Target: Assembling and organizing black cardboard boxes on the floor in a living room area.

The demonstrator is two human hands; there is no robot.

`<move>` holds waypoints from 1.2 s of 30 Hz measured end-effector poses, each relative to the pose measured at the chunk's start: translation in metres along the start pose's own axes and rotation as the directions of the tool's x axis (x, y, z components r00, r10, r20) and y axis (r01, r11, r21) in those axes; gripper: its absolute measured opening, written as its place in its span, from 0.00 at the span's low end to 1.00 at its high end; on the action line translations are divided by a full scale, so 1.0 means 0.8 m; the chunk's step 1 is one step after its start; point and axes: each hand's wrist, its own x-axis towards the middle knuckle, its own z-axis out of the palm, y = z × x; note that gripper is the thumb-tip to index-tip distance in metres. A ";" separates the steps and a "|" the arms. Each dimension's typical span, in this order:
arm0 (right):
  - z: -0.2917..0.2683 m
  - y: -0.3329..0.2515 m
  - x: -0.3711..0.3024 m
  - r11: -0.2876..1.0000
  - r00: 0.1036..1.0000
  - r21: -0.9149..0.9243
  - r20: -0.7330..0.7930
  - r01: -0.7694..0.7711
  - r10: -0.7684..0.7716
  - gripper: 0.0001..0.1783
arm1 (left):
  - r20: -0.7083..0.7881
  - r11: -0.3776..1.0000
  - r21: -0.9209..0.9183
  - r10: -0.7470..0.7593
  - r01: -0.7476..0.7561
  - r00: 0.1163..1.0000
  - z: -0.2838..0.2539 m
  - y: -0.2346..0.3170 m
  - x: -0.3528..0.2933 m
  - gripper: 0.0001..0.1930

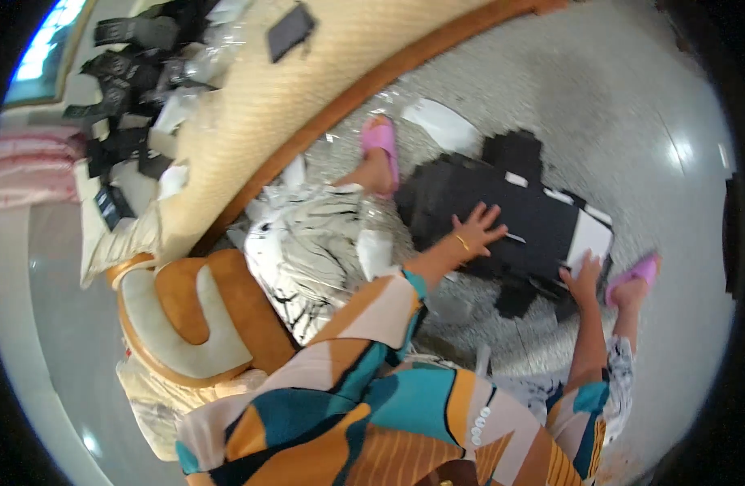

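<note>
On the floor between my feet lies a pile of flat black card sheets (461,194), cut like unfolded boxes with tabs jutting out. My left hand (479,232) rests on top of the pile, fingers spread, a thin gold-coloured bangle at its wrist. A white panel (589,241) shows at the right end of the pile. Against the near edge of that panel my right hand (583,279) lies with its fingers stretched out. Neither hand is closed around a sheet.
A bed with a cream mattress (340,57) and wooden edge curves across the far left. Folded black boxes (125,81) and clear plastic lie heaped on it, with a dark phone-shaped item (291,32) nearby. A brown-and-white cushion (202,316) is at left; a white sheet (441,124) lies on the floor.
</note>
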 end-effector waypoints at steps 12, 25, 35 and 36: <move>-0.002 -0.012 -0.004 0.996 0.996 0.090 -0.087 0.008 -0.001 0.59 | 0.090 0.999 -0.001 -0.054 0.054 0.995 -0.005 0.003 -0.010 0.37; -0.075 0.026 -0.017 0.997 0.980 -0.044 -0.186 0.069 -0.076 0.45 | -0.417 0.995 0.012 0.094 -0.097 0.904 -0.118 -0.024 -0.044 0.32; -0.152 -0.011 -0.086 0.993 0.909 -0.057 -0.399 0.107 -0.121 0.12 | -0.977 0.782 -0.203 -0.201 0.589 -0.070 -0.416 -0.326 -0.274 0.15; -0.136 0.015 -0.095 0.995 0.905 -0.065 -0.414 0.077 -0.097 0.12 | -0.944 0.708 -0.300 -0.316 0.640 -0.093 -0.437 -0.333 -0.279 0.17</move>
